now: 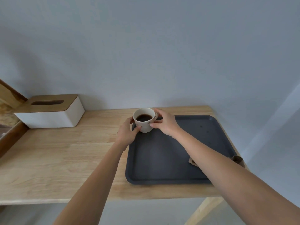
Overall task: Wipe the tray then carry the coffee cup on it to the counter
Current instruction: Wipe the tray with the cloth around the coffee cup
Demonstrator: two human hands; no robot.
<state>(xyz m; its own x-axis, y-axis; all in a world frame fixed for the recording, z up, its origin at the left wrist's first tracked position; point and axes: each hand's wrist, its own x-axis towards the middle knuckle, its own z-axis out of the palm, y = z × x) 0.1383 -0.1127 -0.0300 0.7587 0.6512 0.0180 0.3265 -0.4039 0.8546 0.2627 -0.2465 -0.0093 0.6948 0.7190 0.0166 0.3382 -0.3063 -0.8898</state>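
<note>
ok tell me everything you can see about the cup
The cup is a small cream-white mug, ceramic by the look, with a handle on its right side and a faint mark on its front. It stands upright, part full of dark coffee, at the far left corner of the dark tray. The left hand cups its left side; the right hand grips at the handle.

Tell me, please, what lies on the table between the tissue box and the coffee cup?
Nothing: the head view shows only bare wooden table between the tissue box and the coffee cup.
</note>
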